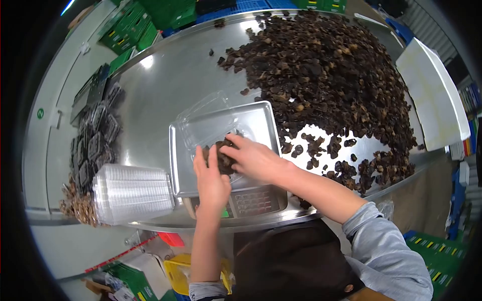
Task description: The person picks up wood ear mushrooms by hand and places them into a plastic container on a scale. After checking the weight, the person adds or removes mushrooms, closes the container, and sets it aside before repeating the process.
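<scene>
Both hands, left hand [211, 178] and right hand [255, 159], press dark dried mushrooms [223, 156] under their fingers [237, 141] into a clear container [208, 128] on a scale tray [261, 118].

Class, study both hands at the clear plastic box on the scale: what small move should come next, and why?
Probably lift both hands clear, so the scale reads true: the left hand and right hand press on dark dried mushroom-like pieces in the open clear plastic clamshell box on the silver metal weighing tray.
</scene>
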